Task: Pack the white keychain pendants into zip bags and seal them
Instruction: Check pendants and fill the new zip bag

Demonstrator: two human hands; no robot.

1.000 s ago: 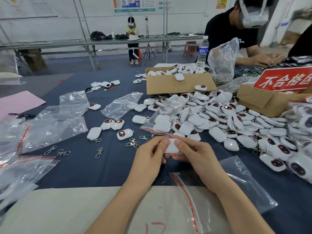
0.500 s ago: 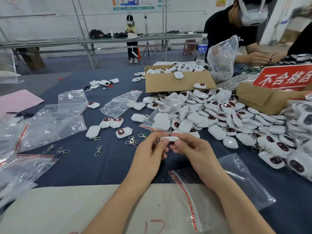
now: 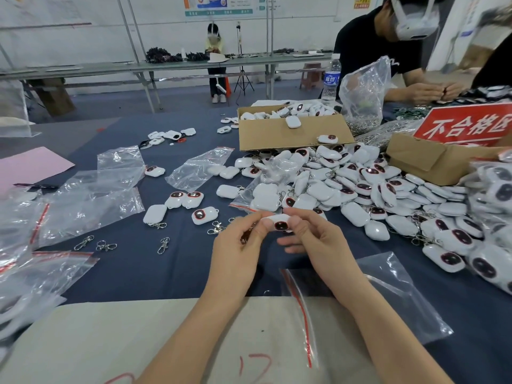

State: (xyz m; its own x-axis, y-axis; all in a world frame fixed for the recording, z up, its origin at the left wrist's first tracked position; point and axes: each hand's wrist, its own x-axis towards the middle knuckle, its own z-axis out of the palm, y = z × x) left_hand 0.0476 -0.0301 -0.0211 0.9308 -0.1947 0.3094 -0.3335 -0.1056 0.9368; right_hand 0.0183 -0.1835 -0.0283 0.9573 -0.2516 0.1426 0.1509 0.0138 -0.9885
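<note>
Both hands hold one white keychain pendant [image 3: 279, 222] above the blue table, its dark red-rimmed face turned toward me. My left hand [image 3: 238, 250] pinches its left end and my right hand [image 3: 318, 242] pinches its right end. An open zip bag [image 3: 368, 306] with a red seal strip lies flat under my right forearm. A large heap of white pendants [image 3: 360, 189] spreads to the right. A few loose pendants [image 3: 203, 215] and metal clasps [image 3: 163, 245] lie to the left.
Several empty zip bags [image 3: 91, 198] lie at the left. An open cardboard box [image 3: 291, 131] of pendants stands behind the heap, another box [image 3: 437, 159] with a red sign at right. A person in black works at the far right. A beige board [image 3: 110, 342] covers the near edge.
The pendant has been turned between my fingers, from its plain white back to its dark face toward me. Both hands stayed in about the same place.
</note>
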